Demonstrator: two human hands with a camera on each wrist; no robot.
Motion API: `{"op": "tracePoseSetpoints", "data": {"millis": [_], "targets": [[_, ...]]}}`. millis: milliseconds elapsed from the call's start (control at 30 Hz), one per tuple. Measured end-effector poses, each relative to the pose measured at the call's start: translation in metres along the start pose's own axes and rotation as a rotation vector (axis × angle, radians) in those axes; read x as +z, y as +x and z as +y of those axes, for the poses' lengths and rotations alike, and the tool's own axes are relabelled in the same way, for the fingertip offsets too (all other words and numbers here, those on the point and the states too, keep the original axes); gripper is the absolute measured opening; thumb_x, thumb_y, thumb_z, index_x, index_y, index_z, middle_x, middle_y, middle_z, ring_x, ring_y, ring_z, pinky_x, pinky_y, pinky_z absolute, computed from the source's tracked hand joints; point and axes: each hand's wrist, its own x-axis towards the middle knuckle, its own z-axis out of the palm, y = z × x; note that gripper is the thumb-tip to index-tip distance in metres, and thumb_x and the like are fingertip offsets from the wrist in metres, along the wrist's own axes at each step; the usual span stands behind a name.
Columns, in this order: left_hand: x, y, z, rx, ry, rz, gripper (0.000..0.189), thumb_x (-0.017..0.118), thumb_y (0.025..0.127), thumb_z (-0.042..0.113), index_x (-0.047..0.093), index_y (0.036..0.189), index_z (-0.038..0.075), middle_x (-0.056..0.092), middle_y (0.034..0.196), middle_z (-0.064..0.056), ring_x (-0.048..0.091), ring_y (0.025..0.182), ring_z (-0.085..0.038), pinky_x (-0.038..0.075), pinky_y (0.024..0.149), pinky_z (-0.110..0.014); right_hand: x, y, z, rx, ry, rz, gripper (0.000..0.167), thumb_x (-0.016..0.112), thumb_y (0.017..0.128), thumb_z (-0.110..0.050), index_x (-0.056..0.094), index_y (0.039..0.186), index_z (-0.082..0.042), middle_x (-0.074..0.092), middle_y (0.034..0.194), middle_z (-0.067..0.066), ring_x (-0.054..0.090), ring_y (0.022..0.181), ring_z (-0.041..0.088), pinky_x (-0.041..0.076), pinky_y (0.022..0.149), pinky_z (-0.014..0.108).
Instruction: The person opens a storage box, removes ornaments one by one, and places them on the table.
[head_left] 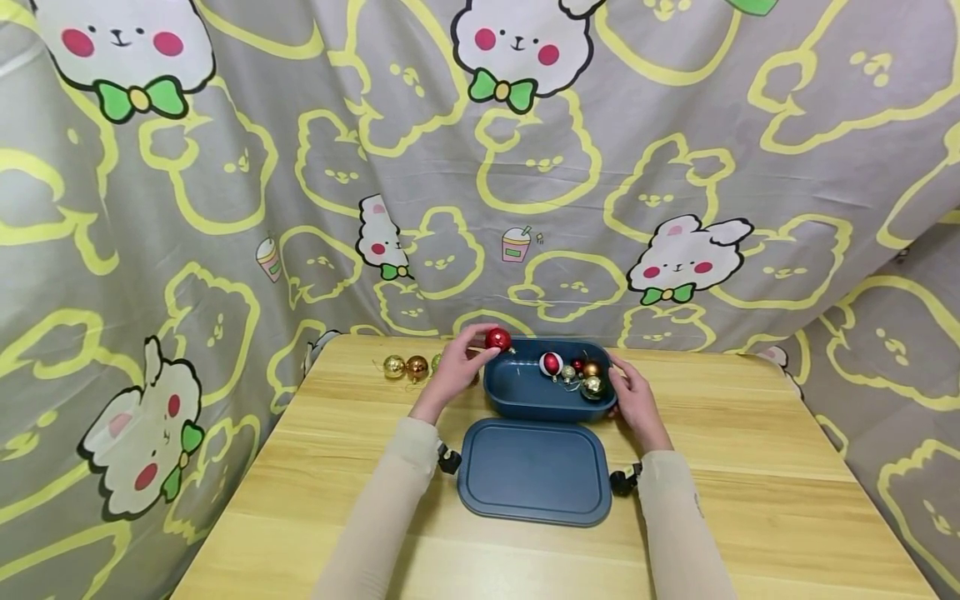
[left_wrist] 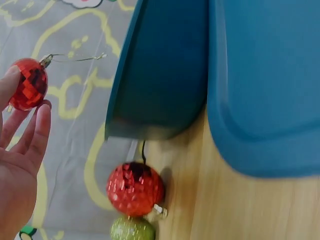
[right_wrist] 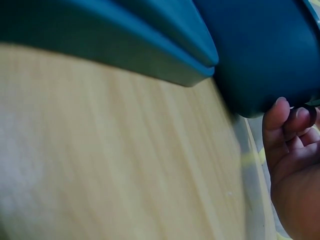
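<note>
My left hand [head_left: 456, 368] pinches a shiny red Christmas bauble [head_left: 498, 339] at the back left corner of a deep blue box [head_left: 551, 411]. In the left wrist view the bauble [left_wrist: 30, 85] sits between thumb and fingers, its cap and thread pointing away from the hand. At the box's right end, my right hand [head_left: 636, 400] grips the wall, thumb and curled fingertips against it in the right wrist view. Inside the box, toward the right, lie a red-and-white bauble [head_left: 551, 363], a gold one [head_left: 592, 387], a copper one [head_left: 592, 368] and smaller ones.
The flat blue lid [head_left: 534, 473] lies on the wooden table in front of the box. Left of the box are a gold bauble [head_left: 393, 367], a brown one [head_left: 416, 367] and, in the left wrist view, another red bauble [left_wrist: 135, 189]. A patterned curtain [head_left: 420, 167] hangs behind.
</note>
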Motion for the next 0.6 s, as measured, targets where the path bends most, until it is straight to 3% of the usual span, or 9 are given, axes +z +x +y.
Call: {"op": "tracePoseSetpoints", "data": {"millis": [300,600], "targets": [[-0.034,-0.011,-0.01,-0.021,0.014,0.055,0.046,0.07,0.101,0.024,0.059,0.143,0.011,0.062,0.139,-0.011,0.066,0.117,-0.036,0.056,0.099,-0.05,0.001,0.0,0.0,-0.002,0.003,-0.001,0.055,0.045,0.11,-0.043,0.042,0.159,-0.018,0.069,0.113,0.031,0.057,0.053,0.015,0.056,0.053,0.032],[-0.069,-0.024,-0.029,-0.06,0.032,0.109,0.047,0.069,0.101,0.024,0.058,0.145,0.01,0.065,0.134,-0.014,0.067,0.117,-0.033,0.058,0.097,-0.043,0.0,0.0,0.0,-0.016,0.01,0.005,0.056,0.046,0.111,-0.04,0.042,0.159,-0.013,0.07,0.11,0.031,0.057,0.051,0.016,0.056,0.052,0.032]]}}
